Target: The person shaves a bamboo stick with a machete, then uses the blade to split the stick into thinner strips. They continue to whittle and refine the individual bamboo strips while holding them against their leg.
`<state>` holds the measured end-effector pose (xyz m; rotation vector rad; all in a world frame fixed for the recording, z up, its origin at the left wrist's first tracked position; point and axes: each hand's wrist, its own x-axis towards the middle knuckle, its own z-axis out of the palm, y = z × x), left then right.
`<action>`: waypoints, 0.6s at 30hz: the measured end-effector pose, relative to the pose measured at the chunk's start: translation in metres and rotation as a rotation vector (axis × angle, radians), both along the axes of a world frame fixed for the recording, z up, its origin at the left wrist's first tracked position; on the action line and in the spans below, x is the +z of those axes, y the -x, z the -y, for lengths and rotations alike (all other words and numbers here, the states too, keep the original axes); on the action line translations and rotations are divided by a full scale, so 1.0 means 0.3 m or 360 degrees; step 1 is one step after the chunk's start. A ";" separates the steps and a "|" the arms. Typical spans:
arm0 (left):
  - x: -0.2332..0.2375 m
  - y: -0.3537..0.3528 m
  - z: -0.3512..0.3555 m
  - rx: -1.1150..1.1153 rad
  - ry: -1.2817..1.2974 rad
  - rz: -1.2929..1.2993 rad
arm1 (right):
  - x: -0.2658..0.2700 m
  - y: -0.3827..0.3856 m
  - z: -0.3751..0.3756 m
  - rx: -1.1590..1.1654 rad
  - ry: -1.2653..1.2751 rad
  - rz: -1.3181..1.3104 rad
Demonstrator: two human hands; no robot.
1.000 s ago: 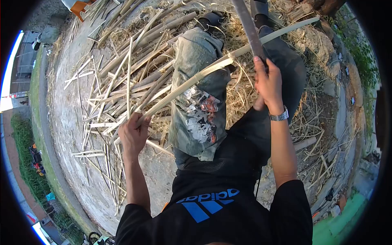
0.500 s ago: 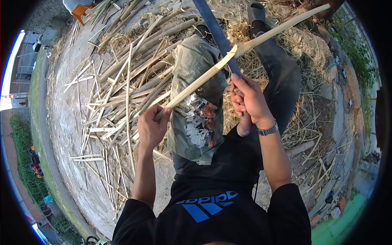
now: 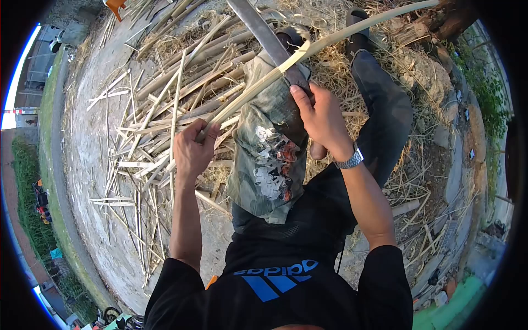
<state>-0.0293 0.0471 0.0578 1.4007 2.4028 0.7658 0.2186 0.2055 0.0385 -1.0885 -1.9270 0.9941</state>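
Note:
My left hand (image 3: 193,147) is closed round the near end of a long pale split strip (image 3: 247,94), which slants up to the upper right. In my right hand (image 3: 322,116) is the handle of a long dark blade (image 3: 264,34), pointing up and to the left. The blade crosses the strip above my leg, and a small curl of shaving stands up beside the crossing. Under the strip, a worn camouflage cloth (image 3: 247,181) with torn white and red patches covers my thigh.
Many split strips and poles (image 3: 181,82) lie in a pile on the ground at the left. Shavings (image 3: 335,82) are heaped between and beyond my feet. A rock (image 3: 426,77) is at the upper right, and part of an orange chair (image 3: 115,6) shows at the top left.
The blade, with my right hand, has moved left and up along the strip. My left hand has shifted slightly left and up, still holding the strip.

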 end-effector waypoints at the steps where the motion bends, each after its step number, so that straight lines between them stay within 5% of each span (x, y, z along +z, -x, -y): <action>1: -0.010 -0.005 0.004 -0.0013 0.0005 0.0000 | 0.007 -0.018 -0.009 -0.0013 0.0005 0.0000; 3: -0.038 -0.010 0.016 -0.0024 -0.0052 0.0063 | 0.041 -0.056 -0.061 -0.0072 0.0117 0.0225; 7: -0.014 -0.054 -0.026 -0.0046 -0.0024 0.0087 | 0.027 -0.070 -0.132 -0.0273 0.0286 -0.0003; 9: -0.049 -0.073 -0.042 -0.0084 -0.0064 0.0003 | -0.003 0.004 0.016 -0.0127 0.0030 0.0056; 13: -0.109 -0.066 -0.020 -0.0194 -0.0211 0.0179 | 0.055 -0.083 -0.014 0.0029 0.0719 -0.0009; 15: -0.069 -0.072 -0.034 -0.0154 -0.0120 0.0214 | 0.032 -0.093 -0.072 -0.0142 0.0407 -0.0064; 17: -0.064 -0.127 -0.076 -0.0064 0.0048 0.0171 | 0.068 -0.011 0.026 -0.0128 0.0742 -0.0122; 18: -0.093 -0.122 -0.065 -0.0074 -0.0071 0.0243 | -0.061 0.008 0.031 -0.0039 0.0364 -0.0016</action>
